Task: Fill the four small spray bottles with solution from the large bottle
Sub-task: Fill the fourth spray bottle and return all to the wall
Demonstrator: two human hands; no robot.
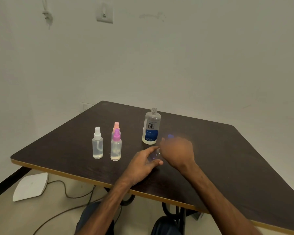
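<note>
**Fourth bottle in hand, large bottle uncapped**

I see the left hand point(143, 164) gripping a clear small bottle point(154, 155) low over the worktop point(227, 158). The right hand point(176, 150) is just beside it and motion-blurred, with a blue smear point(170, 136) at its fingertips; I cannot tell its grasp. The large bottle point(151, 128) stands upright just behind the hands, neck open. Left of them stand the white-capped bottle point(97, 145), the pink-capped bottle point(116, 146) and the orange-capped bottle point(116, 126) behind it.

Three spray bottles point(116, 146) bunched left-centre. Large bottle point(151, 126) upright, uncapped, to their right; open lane between. Right half of table point(236, 158) bare.
</note>
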